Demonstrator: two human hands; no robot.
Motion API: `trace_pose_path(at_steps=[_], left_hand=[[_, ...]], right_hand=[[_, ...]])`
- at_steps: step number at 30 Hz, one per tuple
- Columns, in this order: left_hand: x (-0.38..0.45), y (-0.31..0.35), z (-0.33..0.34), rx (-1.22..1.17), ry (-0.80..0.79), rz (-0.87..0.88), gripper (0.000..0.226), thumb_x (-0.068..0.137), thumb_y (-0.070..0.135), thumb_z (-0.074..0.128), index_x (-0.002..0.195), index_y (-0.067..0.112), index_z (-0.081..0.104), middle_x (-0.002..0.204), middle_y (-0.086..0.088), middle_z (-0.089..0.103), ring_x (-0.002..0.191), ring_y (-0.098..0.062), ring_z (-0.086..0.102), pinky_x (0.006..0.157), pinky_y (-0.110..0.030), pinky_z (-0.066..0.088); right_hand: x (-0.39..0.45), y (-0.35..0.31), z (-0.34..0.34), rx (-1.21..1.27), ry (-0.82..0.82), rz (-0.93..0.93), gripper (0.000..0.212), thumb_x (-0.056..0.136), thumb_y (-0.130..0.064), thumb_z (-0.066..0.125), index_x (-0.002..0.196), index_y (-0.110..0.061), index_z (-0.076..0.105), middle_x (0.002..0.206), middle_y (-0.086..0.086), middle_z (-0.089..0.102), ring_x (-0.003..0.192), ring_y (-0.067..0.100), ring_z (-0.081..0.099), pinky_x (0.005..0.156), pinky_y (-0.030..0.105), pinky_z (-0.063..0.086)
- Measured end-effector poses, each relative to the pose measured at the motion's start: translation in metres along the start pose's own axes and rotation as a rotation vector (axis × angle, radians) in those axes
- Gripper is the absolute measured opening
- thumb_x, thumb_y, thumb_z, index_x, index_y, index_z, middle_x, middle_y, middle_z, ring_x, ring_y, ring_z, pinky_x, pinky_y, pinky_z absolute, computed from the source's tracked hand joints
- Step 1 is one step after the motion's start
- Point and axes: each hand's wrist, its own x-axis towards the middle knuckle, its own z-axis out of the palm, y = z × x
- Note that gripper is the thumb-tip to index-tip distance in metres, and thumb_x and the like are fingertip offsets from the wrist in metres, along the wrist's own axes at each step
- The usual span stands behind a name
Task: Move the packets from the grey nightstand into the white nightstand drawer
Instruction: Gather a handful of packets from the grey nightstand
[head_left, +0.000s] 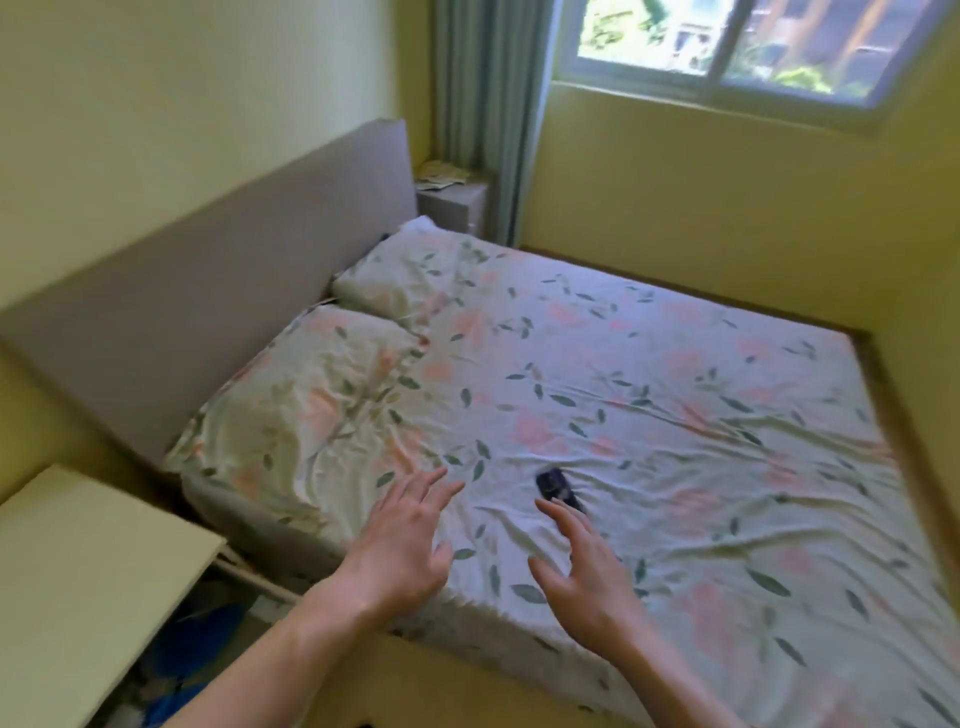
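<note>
While both hands (405, 540) spread empty, packets (441, 174) far beyond grip.

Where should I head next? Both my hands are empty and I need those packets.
Probably around the bed to the grey nightstand by the curtain: the packets lie on top, and both left hand and right hand are open, holding nothing.

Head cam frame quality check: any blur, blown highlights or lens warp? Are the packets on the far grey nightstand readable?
Head view: the window is overexposed, outdoors washed out; wide-angle warp bends the taupe padded headboard and walls; the whole frame is soft, blurring both open hands, left hand and right hand; the pale packets on the small grey nightstand are too small and blurred to count.
</note>
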Motion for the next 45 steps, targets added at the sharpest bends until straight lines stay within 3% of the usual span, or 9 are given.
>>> trace_pose_path(at_steps=[4,9,16,19,23,29,34,38,45], left_hand=[[0.017,0.113,0.043,0.012,0.002,0.124,0.069,0.093,0.035,0.054,0.156,0.038,0.029,0.166,0.012,0.021,0.154,-0.014,0.016,0.127,-0.040,0.018],[0.026,0.244,0.091,0.028,-0.013,0.260,0.067,0.095,0.035,0.058,0.156,0.036,0.030,0.166,0.013,0.020,0.153,-0.014,0.018,0.126,-0.035,0.018],[0.046,0.373,0.144,0.088,-0.085,0.440,0.068,0.096,0.041,0.060,0.156,0.040,0.028,0.167,0.015,0.017,0.155,-0.014,0.015,0.127,-0.038,0.019],[0.065,0.426,0.161,0.126,-0.113,0.505,0.068,0.097,0.042,0.060,0.156,0.041,0.027,0.167,0.015,0.017,0.154,-0.015,0.015,0.126,-0.037,0.018],[0.103,0.495,0.189,0.134,-0.139,0.564,0.067,0.097,0.044,0.060,0.156,0.042,0.027,0.167,0.015,0.017,0.154,-0.015,0.016,0.126,-0.039,0.019],[0.163,0.605,0.240,0.105,-0.179,0.633,0.067,0.094,0.043,0.063,0.153,0.044,0.031,0.166,0.017,0.018,0.153,-0.015,0.020,0.124,-0.038,0.021],[0.201,0.715,0.293,0.151,-0.247,0.773,0.065,0.094,0.047,0.060,0.153,0.045,0.030,0.166,0.014,0.019,0.153,-0.016,0.020,0.125,-0.043,0.022],[0.198,0.813,0.329,0.153,-0.292,0.871,0.064,0.095,0.046,0.058,0.152,0.045,0.031,0.166,0.017,0.019,0.151,-0.014,0.023,0.124,-0.040,0.022],[0.186,0.963,0.405,0.063,-0.255,0.926,0.062,0.093,0.038,0.063,0.149,0.045,0.037,0.162,0.020,0.024,0.147,-0.011,0.029,0.122,-0.039,0.029]], right_hand=[[-0.059,0.083,-0.078,0.027,0.079,0.063,0.060,0.098,-0.032,0.061,0.152,-0.041,0.037,0.146,-0.029,0.034,0.143,0.003,0.037,0.112,0.021,0.030],[-0.124,0.185,-0.161,0.037,0.185,0.133,0.062,0.097,-0.032,0.063,0.154,-0.037,0.037,0.159,-0.017,0.035,0.147,0.004,0.033,0.120,0.025,0.026],[-0.200,0.285,-0.260,0.138,0.368,0.230,0.061,0.097,-0.033,0.064,0.152,-0.039,0.038,0.156,-0.022,0.035,0.145,0.001,0.033,0.116,0.021,0.026],[-0.220,0.323,-0.297,0.162,0.440,0.265,0.060,0.097,-0.031,0.065,0.151,-0.040,0.039,0.153,-0.023,0.035,0.144,0.001,0.033,0.115,0.019,0.027],[-0.236,0.372,-0.349,0.164,0.515,0.319,0.058,0.097,-0.034,0.065,0.149,-0.040,0.041,0.153,-0.022,0.037,0.141,0.001,0.036,0.119,0.029,0.034],[-0.250,0.446,-0.435,0.177,0.583,0.408,0.058,0.099,-0.037,0.064,0.150,-0.043,0.038,0.156,-0.023,0.032,0.146,0.005,0.033,0.117,0.026,0.031],[-0.276,0.513,-0.496,0.210,0.686,0.475,0.057,0.098,-0.037,0.065,0.149,-0.041,0.041,0.145,-0.028,0.034,0.142,0.002,0.035,0.112,0.021,0.032],[-0.314,0.568,-0.536,0.251,0.751,0.541,0.057,0.097,-0.034,0.067,0.148,-0.041,0.043,0.153,-0.021,0.037,0.142,0.004,0.038,0.118,0.026,0.034],[-0.368,0.687,-0.625,0.254,0.785,0.541,0.058,0.098,-0.034,0.066,0.150,-0.040,0.041,0.153,-0.023,0.036,0.138,0.002,0.038,0.112,0.021,0.032]])
